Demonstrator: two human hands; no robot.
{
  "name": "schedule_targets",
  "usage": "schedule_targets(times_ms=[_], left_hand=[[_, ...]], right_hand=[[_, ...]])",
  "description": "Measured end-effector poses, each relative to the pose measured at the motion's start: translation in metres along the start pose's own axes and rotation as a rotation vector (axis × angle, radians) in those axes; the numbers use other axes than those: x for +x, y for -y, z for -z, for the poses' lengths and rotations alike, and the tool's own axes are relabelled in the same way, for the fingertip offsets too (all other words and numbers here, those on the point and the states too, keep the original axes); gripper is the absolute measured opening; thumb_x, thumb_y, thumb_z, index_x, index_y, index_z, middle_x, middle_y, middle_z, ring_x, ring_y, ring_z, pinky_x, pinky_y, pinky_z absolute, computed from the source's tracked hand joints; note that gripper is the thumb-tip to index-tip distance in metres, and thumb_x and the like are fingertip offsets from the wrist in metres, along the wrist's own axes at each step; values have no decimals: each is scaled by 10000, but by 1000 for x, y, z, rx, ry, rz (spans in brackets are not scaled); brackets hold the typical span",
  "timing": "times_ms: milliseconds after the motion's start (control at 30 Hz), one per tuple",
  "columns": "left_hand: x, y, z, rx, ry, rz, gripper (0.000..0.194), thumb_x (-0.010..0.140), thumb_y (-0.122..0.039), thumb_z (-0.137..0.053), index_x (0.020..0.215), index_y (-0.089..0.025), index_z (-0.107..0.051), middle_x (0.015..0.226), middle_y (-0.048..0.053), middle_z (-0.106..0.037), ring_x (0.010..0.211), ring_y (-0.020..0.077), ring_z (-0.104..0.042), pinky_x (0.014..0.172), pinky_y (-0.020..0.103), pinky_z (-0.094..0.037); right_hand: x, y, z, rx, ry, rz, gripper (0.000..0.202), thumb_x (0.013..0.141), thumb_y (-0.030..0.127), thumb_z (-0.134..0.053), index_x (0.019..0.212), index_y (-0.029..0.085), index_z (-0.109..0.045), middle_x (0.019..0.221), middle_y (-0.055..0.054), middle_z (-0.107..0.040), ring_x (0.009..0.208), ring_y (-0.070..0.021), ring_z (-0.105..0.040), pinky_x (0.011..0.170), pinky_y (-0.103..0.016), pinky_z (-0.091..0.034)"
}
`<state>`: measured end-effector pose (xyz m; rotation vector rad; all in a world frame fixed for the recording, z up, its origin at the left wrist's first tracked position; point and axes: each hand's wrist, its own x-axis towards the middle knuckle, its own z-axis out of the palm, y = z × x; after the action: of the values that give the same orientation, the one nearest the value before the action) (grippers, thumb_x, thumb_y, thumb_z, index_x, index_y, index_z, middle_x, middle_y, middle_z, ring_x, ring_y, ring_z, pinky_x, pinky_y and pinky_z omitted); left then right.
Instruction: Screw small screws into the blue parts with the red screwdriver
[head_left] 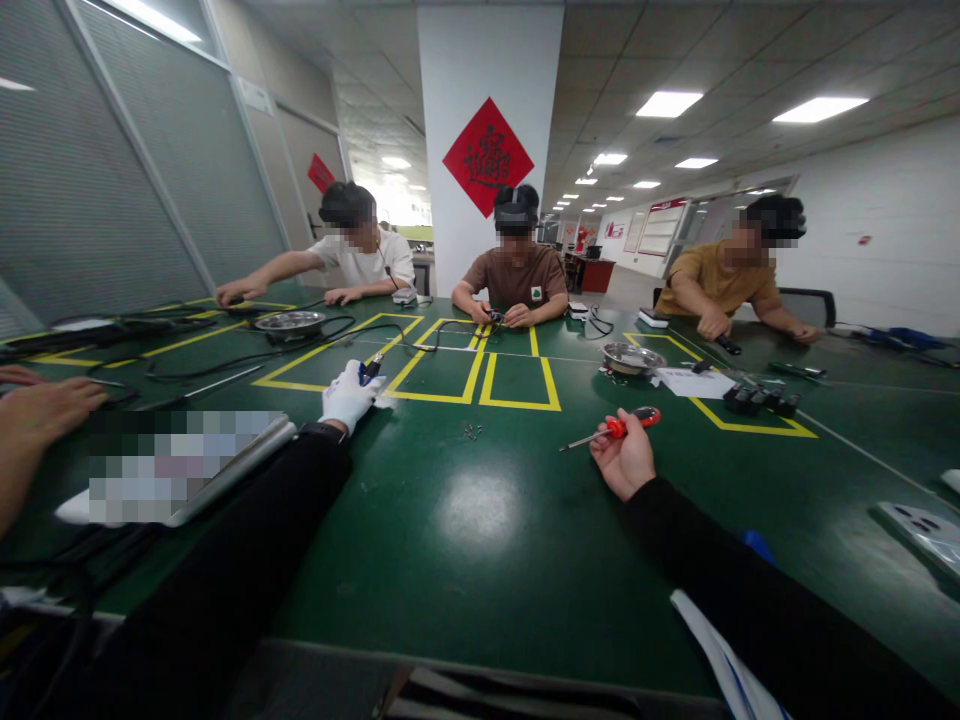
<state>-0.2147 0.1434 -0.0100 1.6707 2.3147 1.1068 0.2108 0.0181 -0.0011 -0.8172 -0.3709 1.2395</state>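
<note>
My left hand [348,396], in a white glove, is closed around a small black device [370,369] with a cable near it, above the green table [480,560]. In my bare right hand [627,458] lies a screwdriver [643,414] with a red and black handle, its metal shaft pointing left. Several small screws [472,431] lie on the table between my two hands, nearer the left one. Yellow tape rectangles [520,406] mark the tabletop beyond them.
Metal bowls stand at the left [289,322] and right [634,357]. Black parts [759,398] lie beside a paper sheet [691,382]. Black cables cross the left side. A phone [926,530] lies far right. Three people sit opposite; another person's hands [45,405] are at left.
</note>
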Motion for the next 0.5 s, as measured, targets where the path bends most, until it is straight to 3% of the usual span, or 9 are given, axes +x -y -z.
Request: schedule_targets(times_ms=[100,233,367,500], left_hand=[[-3,2,5,148,-26,-18,369,738,-542,-568,930,-229,-530,954,94,-663,952,301,-602,791,364,-432],[-5,3,6,127,-8,20,371,748,-552,-552,953,-244,-578,922,66,-682,916,280,-613,766,342,-442],[-2,5,4,134,-6,7,435,790,-589,-476,1042,-255,-592,993,83,-676,971,297,-598,815,377,-431],[3,7,2,305,31,-41,476,748,-586,-528,1079,-253,-611,1018,122,-647,953,324,-585,808,403,-427]], right_hand=[[0,0,-1,1,4,-7,200,885,287,-465,709,193,-475,502,54,-501,375,-62,-438,381,-159,-399],[-1,0,-2,-3,6,-24,203,885,291,-468,706,195,-470,500,54,-494,370,-63,-436,379,-159,-398],[-4,1,-3,-4,6,-30,206,885,285,-466,699,196,-466,498,52,-496,371,-64,-433,378,-158,-401],[-5,1,-4,-1,6,-31,196,884,277,-467,707,193,-474,508,48,-507,377,-63,-439,382,-159,-404]])
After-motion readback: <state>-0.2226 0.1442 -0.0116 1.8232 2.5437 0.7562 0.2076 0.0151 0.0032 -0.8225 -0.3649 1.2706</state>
